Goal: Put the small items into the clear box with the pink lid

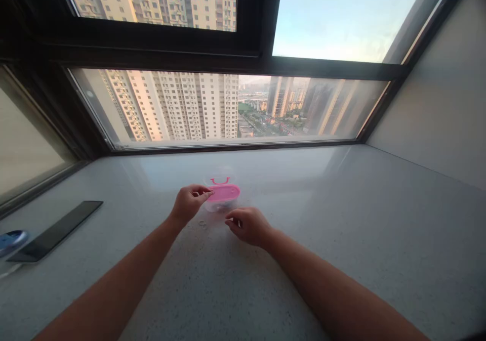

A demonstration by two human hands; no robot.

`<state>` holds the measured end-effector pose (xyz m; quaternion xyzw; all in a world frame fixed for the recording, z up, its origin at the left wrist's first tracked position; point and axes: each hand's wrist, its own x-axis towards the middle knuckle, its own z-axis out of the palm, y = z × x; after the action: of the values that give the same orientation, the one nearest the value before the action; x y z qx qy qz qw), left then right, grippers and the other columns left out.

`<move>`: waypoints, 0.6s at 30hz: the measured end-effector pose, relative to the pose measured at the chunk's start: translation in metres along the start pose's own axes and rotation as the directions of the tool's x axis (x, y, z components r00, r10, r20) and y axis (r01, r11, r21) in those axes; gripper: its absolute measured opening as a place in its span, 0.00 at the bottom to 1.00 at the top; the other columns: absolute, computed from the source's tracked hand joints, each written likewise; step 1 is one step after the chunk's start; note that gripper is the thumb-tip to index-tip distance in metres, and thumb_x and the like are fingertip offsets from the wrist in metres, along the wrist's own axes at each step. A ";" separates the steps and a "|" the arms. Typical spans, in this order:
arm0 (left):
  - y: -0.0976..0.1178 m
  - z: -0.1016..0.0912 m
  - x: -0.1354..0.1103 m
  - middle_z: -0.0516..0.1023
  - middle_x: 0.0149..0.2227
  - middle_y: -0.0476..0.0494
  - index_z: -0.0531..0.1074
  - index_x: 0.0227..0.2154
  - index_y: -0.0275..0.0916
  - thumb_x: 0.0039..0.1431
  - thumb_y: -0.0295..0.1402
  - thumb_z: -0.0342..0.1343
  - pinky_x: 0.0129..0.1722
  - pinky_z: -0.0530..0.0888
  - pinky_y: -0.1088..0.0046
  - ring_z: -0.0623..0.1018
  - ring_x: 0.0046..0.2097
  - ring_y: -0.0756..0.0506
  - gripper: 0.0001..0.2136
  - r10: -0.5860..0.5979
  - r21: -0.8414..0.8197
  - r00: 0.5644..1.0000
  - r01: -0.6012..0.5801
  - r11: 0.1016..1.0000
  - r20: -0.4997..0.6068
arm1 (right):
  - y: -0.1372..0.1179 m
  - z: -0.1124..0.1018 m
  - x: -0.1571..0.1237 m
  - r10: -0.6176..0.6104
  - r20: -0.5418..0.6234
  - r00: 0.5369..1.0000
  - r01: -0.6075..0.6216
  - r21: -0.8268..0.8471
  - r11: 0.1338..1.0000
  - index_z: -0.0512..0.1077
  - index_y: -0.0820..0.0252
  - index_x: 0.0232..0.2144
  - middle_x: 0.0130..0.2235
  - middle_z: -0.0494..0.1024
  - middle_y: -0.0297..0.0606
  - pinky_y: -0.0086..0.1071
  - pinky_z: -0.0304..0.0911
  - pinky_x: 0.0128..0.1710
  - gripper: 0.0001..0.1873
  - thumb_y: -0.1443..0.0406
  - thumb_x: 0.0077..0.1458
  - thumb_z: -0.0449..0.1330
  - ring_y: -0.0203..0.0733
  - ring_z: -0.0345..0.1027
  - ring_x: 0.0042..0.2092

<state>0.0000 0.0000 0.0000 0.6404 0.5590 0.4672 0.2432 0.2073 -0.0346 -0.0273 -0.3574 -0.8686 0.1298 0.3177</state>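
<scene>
A small clear plastic box with a pink lid and a pink handle stands on the pale stone windowsill. My left hand is just left of the box, its fingers pinched together at the lid's left edge. My right hand rests on the sill in front of the box with its fingers curled and pinched; what they hold is too small to make out. Small clear rings lie on the sill between my hands.
A flat dark bar lies at the left of the sill, with a blue round object beside it at the frame edge. A large dark-framed window runs along the back. A plain wall rises on the right.
</scene>
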 end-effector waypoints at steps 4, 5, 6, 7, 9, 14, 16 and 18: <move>-0.004 0.001 -0.002 0.76 0.25 0.44 0.76 0.28 0.33 0.44 0.41 0.59 0.22 0.64 0.78 0.71 0.24 0.50 0.15 -0.007 0.013 1.000 0.007 1.000 0.026 | 0.001 0.000 0.000 0.007 -0.001 1.000 -0.007 -0.003 1.000 0.73 0.59 0.31 0.26 0.75 0.34 0.23 0.55 0.27 0.07 0.65 0.52 0.55 0.31 0.64 0.25; -0.005 0.001 -0.003 0.76 0.25 0.44 0.76 0.28 0.32 0.44 0.41 0.58 0.22 0.64 0.78 0.71 0.24 0.50 0.15 -0.009 0.017 0.999 0.008 1.000 0.031 | 0.001 0.001 0.000 0.006 -0.001 1.000 -0.006 -0.006 1.000 0.73 0.59 0.30 0.26 0.75 0.34 0.23 0.55 0.27 0.07 0.65 0.52 0.55 0.31 0.64 0.25; -0.006 0.001 -0.004 0.76 0.25 0.43 0.76 0.28 0.32 0.44 0.41 0.58 0.22 0.64 0.78 0.71 0.24 0.50 0.15 -0.010 0.021 0.999 0.009 1.000 0.034 | 0.001 0.001 0.000 0.004 -0.001 1.000 -0.004 -0.009 1.000 0.73 0.59 0.30 0.26 0.75 0.34 0.24 0.55 0.27 0.07 0.65 0.52 0.55 0.31 0.64 0.25; -0.006 0.000 -0.004 0.76 0.25 0.43 0.76 0.29 0.32 0.45 0.41 0.58 0.22 0.64 0.78 0.71 0.24 0.50 0.15 -0.010 0.026 0.999 0.009 1.000 0.038 | 0.001 0.001 0.000 0.002 -0.002 1.000 -0.002 -0.012 1.000 0.73 0.59 0.30 0.26 0.75 0.34 0.24 0.55 0.27 0.07 0.65 0.52 0.55 0.31 0.64 0.24; -0.006 0.000 -0.005 0.76 0.25 0.44 0.76 0.29 0.33 0.45 0.41 0.57 0.22 0.64 0.78 0.71 0.24 0.50 0.15 -0.007 0.038 0.999 0.006 0.999 0.044 | 0.001 0.001 0.000 -0.001 -0.002 1.000 0.001 -0.015 1.000 0.73 0.59 0.30 0.26 0.75 0.34 0.24 0.55 0.27 0.07 0.65 0.52 0.55 0.31 0.64 0.24; -0.004 -0.003 -0.006 0.74 0.24 0.47 0.76 0.31 0.34 0.46 0.41 0.56 0.22 0.63 0.78 0.69 0.23 0.52 0.15 0.019 0.087 0.999 -0.023 0.996 0.051 | 0.000 0.000 0.000 -0.008 -0.004 1.000 0.008 -0.019 1.000 0.73 0.59 0.30 0.26 0.75 0.34 0.24 0.54 0.27 0.07 0.66 0.52 0.55 0.31 0.63 0.24; -0.003 -0.005 -0.007 0.73 0.24 0.48 0.76 0.31 0.34 0.47 0.41 0.55 0.22 0.63 0.78 0.68 0.23 0.52 0.14 0.034 0.112 0.998 -0.040 0.993 0.053 | 0.000 0.000 0.000 -0.007 -0.005 1.000 0.007 -0.018 1.000 0.73 0.59 0.30 0.25 0.75 0.34 0.24 0.54 0.27 0.07 0.66 0.52 0.55 0.31 0.63 0.24; -0.001 -0.007 -0.007 0.71 0.23 0.48 0.76 0.31 0.34 0.47 0.40 0.55 0.22 0.63 0.79 0.67 0.23 0.52 0.14 0.052 0.139 0.997 -0.059 0.989 0.053 | 0.001 0.000 0.000 -0.003 -0.003 1.000 0.003 -0.016 1.000 0.74 0.60 0.30 0.25 0.75 0.34 0.24 0.54 0.26 0.07 0.66 0.52 0.55 0.31 0.63 0.24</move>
<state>-0.0066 -0.0081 -0.0003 0.6827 0.5662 0.4173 0.1980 0.2075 -0.0340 -0.0274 -0.3591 -0.8695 0.1218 0.3164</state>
